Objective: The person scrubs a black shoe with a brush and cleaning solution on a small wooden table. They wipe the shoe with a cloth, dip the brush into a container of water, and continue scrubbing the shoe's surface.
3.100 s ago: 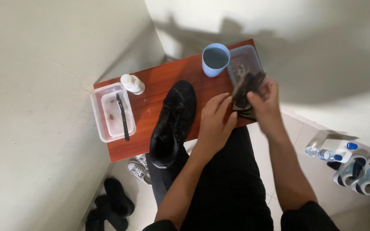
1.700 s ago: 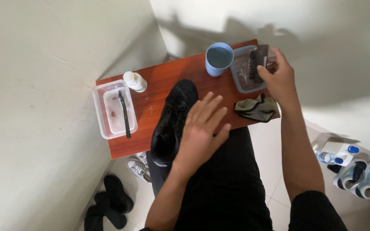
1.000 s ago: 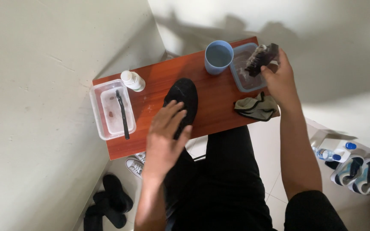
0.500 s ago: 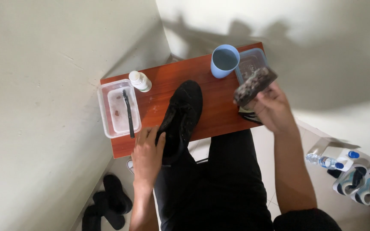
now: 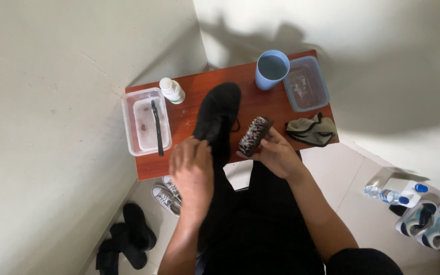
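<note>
Right hand (image 5: 281,155) is closed around a dark scrub brush (image 5: 254,135), bristles facing up, held just right of the shoe's middle and a little above the table. Left hand (image 5: 193,168) is wrapped over the heel end of the black shoe (image 5: 219,119), fingers curled on the collar, pinning it down.

Shoe lies lengthwise on the red-brown table (image 5: 189,114), toe pointing to the far side, heel at the near edge. Brush is close to it; whether the two touch I can't tell.

Layout around it:
- far right: blue cup (image 5: 271,68) with liquid, touching or just beside a clear lidless tub (image 5: 307,84)
- right: crumpled olive cloth (image 5: 312,131), near the right edge, lying loose
- left: clear tray (image 5: 146,121) holding a slim dark brush, small white bottle (image 5: 171,90) just beyond it
- floor: white sneakers (image 5: 166,192) under the near table edge, black pair further left, water bottle and more shoes far right

Progress, my read: setup done, tool in hand, shoe braced. Bristles aren't on the upper, so this looks early or between strokes. Shoe surface is matte black with no visible foam or wet patches, so I can't tell how much is already cleaned. Cloth isn't in use, so any wipe-down looks still open.
</note>
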